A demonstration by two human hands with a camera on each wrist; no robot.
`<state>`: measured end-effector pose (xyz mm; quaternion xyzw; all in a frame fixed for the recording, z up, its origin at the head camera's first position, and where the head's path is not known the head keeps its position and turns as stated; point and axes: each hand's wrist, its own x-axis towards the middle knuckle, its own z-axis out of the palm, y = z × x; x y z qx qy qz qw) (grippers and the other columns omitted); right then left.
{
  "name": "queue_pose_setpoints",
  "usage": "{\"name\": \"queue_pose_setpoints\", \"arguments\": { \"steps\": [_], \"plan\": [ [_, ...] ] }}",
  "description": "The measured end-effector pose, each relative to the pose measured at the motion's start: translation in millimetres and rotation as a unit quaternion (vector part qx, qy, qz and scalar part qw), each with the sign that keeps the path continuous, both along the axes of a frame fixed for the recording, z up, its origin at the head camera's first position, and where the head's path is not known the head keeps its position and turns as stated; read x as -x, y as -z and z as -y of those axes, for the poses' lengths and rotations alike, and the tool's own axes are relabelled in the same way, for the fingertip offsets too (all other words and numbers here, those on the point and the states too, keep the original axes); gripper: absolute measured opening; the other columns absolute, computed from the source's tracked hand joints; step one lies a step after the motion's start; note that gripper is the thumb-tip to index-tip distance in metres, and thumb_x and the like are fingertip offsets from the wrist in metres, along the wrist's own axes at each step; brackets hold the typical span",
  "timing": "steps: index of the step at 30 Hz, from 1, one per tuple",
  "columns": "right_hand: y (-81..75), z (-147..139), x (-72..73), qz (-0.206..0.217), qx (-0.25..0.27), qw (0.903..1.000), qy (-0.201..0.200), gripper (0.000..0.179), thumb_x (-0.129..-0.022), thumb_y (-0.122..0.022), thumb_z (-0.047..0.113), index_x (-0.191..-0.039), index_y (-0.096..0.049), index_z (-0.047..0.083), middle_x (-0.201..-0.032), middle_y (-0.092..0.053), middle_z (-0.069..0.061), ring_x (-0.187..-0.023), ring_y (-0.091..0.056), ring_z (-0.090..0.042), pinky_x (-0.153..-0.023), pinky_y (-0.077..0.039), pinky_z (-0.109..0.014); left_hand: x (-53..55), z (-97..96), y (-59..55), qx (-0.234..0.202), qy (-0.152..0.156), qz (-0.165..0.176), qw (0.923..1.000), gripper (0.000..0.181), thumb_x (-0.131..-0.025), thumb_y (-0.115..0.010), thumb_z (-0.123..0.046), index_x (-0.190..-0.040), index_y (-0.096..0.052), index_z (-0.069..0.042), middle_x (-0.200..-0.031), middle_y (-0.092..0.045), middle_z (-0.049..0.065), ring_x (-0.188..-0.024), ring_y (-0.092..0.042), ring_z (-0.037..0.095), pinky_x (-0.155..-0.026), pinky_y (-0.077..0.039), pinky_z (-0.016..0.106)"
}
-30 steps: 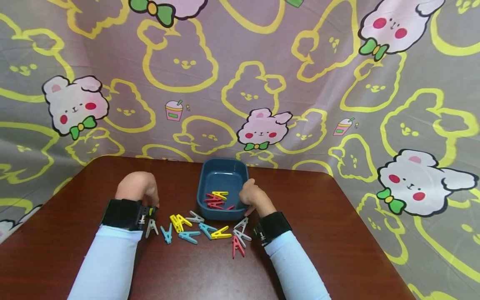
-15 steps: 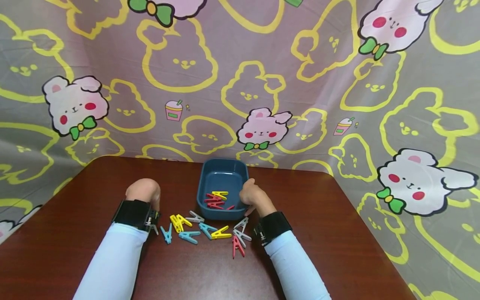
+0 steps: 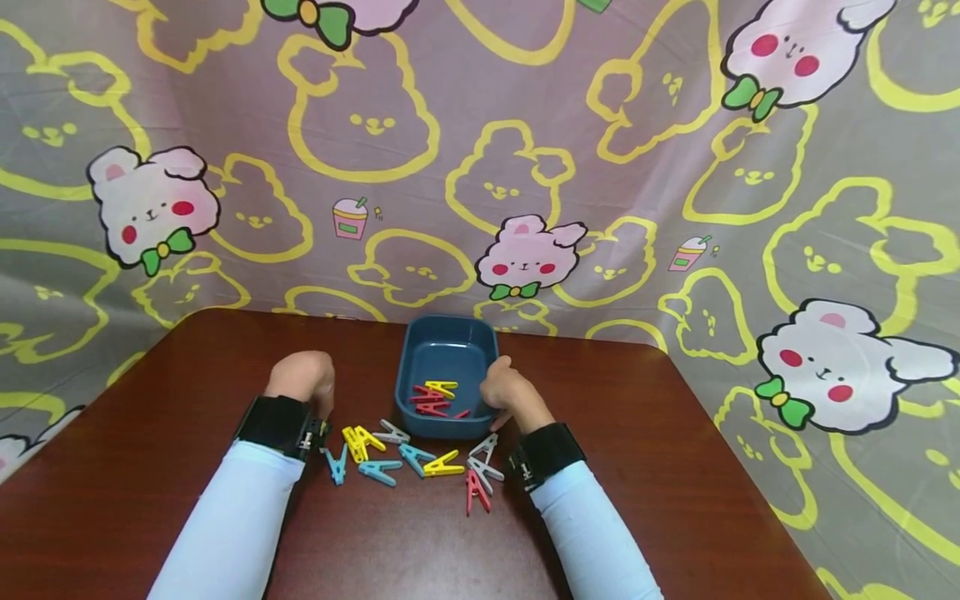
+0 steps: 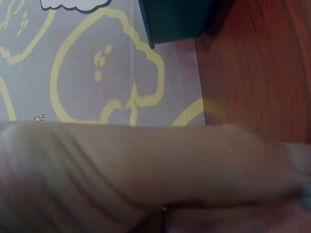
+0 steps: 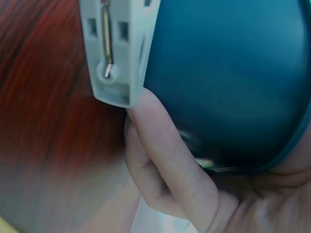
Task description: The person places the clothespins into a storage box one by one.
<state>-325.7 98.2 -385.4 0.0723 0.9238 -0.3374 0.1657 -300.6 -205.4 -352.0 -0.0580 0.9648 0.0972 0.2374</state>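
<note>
On the table, a dark blue plastic bin (image 3: 448, 427) holds several red clothespins (image 3: 431, 408) and a yellow clothespin (image 3: 444, 389). My right hand (image 3: 512, 392) grips the bin's near right side; in the right wrist view its fingers (image 5: 170, 150) lie along the outer wall, beside a grey clothespin (image 5: 114, 53). Left of the bin, my left hand (image 3: 303, 379) points down with fingers curled. In the left wrist view, a small grey-blue bit of a clothespin (image 4: 306, 195) shows at the fingertips, mostly cut off by the frame edge. The wrist hides the spot beneath.
Loose clothespins lie in front of the bin: blue ones (image 3: 380, 472), yellow ones (image 3: 444, 464), grey ones (image 3: 483, 467) and a red one (image 3: 477, 492). A patterned cloth (image 3: 405, 167) hangs behind the brown table (image 3: 615, 467).
My left hand has shifted right toward the bin, and the grey clothespin beside it is out of sight in the head view. My right hand and the bin have stayed put.
</note>
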Motion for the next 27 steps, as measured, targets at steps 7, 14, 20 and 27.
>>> {"name": "queue_pose_setpoints", "arguments": {
  "steps": [7, 14, 20, 27],
  "plan": [
    [-0.8, 2, -1.1, 0.003, 0.000, 1.0000, 0.005, 0.073, -0.115, -0.038, 0.011, -0.172, 0.005, 0.001, -0.165, -0.038, -0.042, -0.074, -0.081, -0.040, -0.060, -0.065, -0.040, 5.1, -5.7, 8.9, -0.027, 0.042, -0.126, 0.9907, 0.032, -0.083, -0.086, -0.007, -0.108, -0.070, 0.006, -0.082, -0.070, 0.013, -0.072, -0.065, 0.027, -0.064, -0.051, 0.037],
    [0.1, 3, 0.3, 0.002, -0.002, 1.0000, 0.008, 0.072, -0.115, -0.039, 0.012, -0.173, 0.005, 0.001, -0.166, -0.037, -0.041, -0.074, -0.081, -0.040, -0.061, -0.065, -0.040, 8.2, -11.1, 12.3, -0.045, 0.036, -0.148, 0.9873, 0.049, -0.088, -0.086, -0.019, -0.125, -0.070, 0.009, -0.111, -0.075, 0.023, -0.089, -0.066, 0.033, -0.079, -0.060, 0.048],
    [0.3, 2, 0.8, 0.000, -0.002, 1.0000, 0.005, 0.072, -0.115, -0.039, 0.011, -0.172, 0.004, 0.000, -0.168, -0.035, -0.039, -0.074, -0.081, -0.040, -0.061, -0.065, -0.040, 2.8, -6.9, 3.5, -0.061, 0.027, -0.046, 0.9967, 0.050, -0.086, -0.089, -0.028, -0.117, -0.072, 0.007, -0.108, -0.073, 0.021, -0.094, -0.067, 0.031, -0.084, -0.060, 0.044],
    [0.7, 2, 2.0, 0.002, -0.002, 0.9999, 0.010, 0.072, -0.116, -0.040, 0.011, -0.173, 0.003, 0.001, -0.168, -0.037, -0.038, -0.074, -0.081, -0.040, -0.063, -0.066, -0.040, -0.6, -8.3, 0.0, -0.055, 0.016, 0.002, 0.9984, 0.042, -0.084, -0.089, -0.026, -0.110, -0.076, 0.005, -0.105, -0.074, 0.021, -0.096, -0.067, 0.031, -0.088, -0.062, 0.045]
  ]
}}
